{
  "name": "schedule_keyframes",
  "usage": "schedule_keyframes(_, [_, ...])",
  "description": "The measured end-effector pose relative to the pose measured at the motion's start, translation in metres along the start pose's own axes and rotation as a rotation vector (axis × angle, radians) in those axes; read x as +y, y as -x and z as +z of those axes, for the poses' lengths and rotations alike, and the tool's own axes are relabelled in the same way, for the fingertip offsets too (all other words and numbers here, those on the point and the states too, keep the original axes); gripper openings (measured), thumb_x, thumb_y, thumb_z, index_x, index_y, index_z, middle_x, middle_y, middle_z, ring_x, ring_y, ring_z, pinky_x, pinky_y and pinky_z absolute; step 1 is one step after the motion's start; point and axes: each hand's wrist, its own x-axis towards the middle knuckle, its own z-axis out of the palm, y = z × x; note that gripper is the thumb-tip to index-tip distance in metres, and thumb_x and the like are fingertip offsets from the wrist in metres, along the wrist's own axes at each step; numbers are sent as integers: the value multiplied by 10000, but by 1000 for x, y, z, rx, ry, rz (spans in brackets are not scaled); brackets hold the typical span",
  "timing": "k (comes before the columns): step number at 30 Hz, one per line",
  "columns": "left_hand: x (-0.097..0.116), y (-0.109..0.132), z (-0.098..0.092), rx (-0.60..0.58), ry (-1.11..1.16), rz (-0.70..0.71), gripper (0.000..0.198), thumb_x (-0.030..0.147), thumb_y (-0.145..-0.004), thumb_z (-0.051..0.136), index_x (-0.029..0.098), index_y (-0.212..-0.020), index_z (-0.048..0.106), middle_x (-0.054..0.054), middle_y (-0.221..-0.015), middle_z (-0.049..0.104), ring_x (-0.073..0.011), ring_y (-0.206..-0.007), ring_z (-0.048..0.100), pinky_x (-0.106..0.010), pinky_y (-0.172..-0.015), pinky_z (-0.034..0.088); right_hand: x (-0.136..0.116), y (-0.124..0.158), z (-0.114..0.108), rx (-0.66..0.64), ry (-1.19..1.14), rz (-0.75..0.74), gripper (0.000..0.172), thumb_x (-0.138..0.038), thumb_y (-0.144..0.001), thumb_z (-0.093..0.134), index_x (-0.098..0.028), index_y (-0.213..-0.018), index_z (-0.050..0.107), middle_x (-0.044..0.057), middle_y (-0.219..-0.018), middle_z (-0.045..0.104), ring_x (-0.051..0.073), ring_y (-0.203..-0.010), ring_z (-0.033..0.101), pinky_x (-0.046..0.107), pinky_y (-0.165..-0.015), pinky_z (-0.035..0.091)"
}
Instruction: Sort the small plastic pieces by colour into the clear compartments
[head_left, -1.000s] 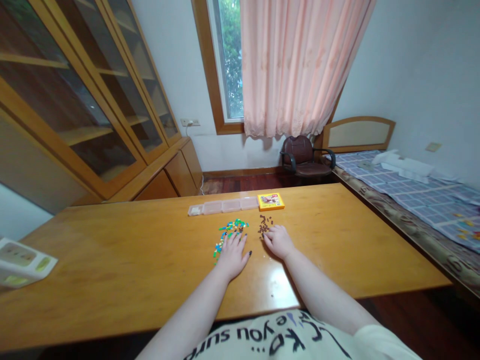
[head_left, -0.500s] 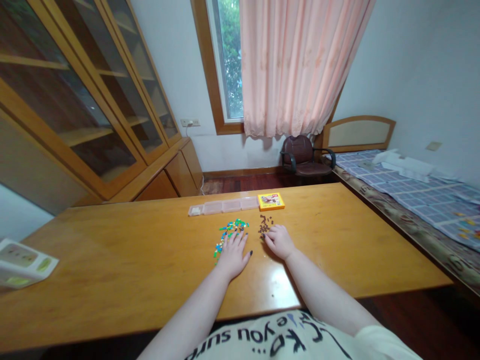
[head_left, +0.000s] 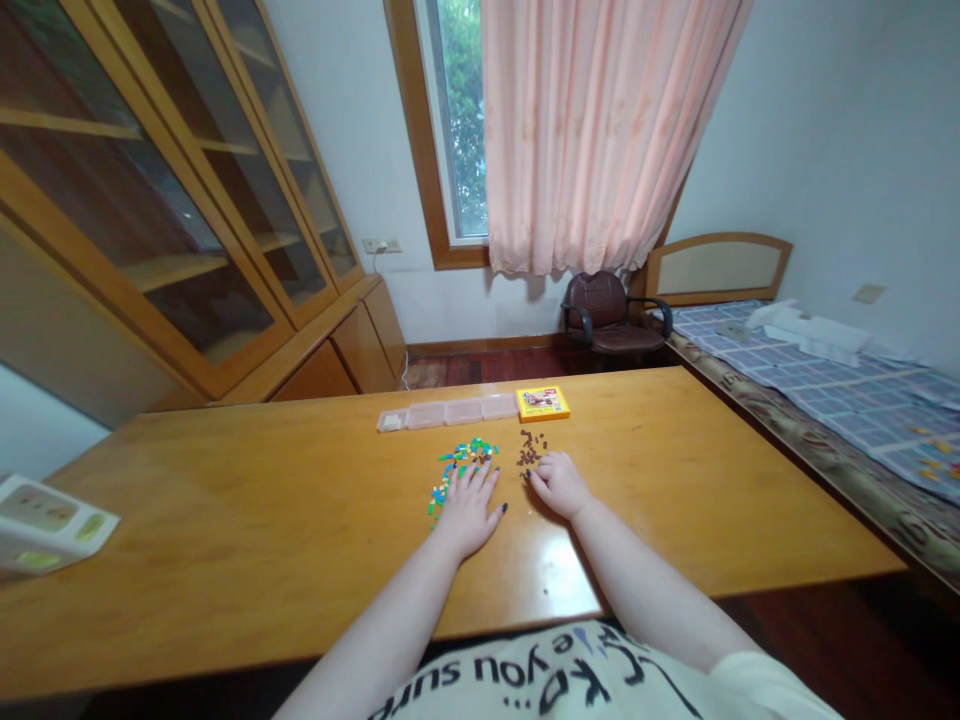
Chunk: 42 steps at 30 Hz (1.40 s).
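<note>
My left hand (head_left: 466, 508) lies with fingers spread on the near side of a loose heap of small green, blue, white and yellow building bricks (head_left: 475, 447). Its fingertips touch the heap and cover part of it; a few brown bits show by them. To the right is a small pile of brown building bricks (head_left: 529, 450). My right hand (head_left: 561, 486) rests at that pile's near edge with its fingers curled in. Whether a brick is between those fingers is hidden.
Beyond the bricks, a clear plastic compartment tray (head_left: 463, 411) lies beside a yellow picture box (head_left: 544, 403) on the wooden table (head_left: 300, 540). A white box-like object (head_left: 52, 525) stands at the left. A chair (head_left: 604, 310) and a bed (head_left: 817, 350) are past the table.
The fingers of my left hand have shifted slightly to the right at the mixed heap, and more brown bits show there. My right hand has hardly moved.
</note>
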Motion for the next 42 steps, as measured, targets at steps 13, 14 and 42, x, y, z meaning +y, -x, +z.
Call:
schedule_keyframes(13, [-1, -6, 5, 3, -36, 98, 603, 522, -855, 399, 239, -1387, 368, -43, -1455, 373, -278, -1335, 281, -524, -1122, 112, -3, -2, 0, -25, 17, 42, 329, -294, -912, 440, -198, -712, 684, 33, -693, 634, 155, -729, 510, 295, -699, 289])
schedule_keyframes(14, [0, -9, 5, -3, -45, 109, 612, 528, -855, 393, 239, -1393, 356, -42, -1460, 365, -276, -1340, 273, -525, -1124, 104, -3, -3, 1, -19, 32, 77, 332, -289, -911, 440, -193, -704, 681, 36, -697, 638, 158, -733, 512, 297, -705, 290])
schedule_keyframes(42, [-66, -4, -4, 692, 571, -487, 328, 299, -884, 315, 191, -942, 620, -67, -1034, 635, -187, -1035, 565, -333, -956, 431, -68, -32, 20, -235, -16, -39, 668, -564, -871, 393, -169, -1406, 330, 103, -1454, 355, 264, -1334, 272, 481, -1105, 75])
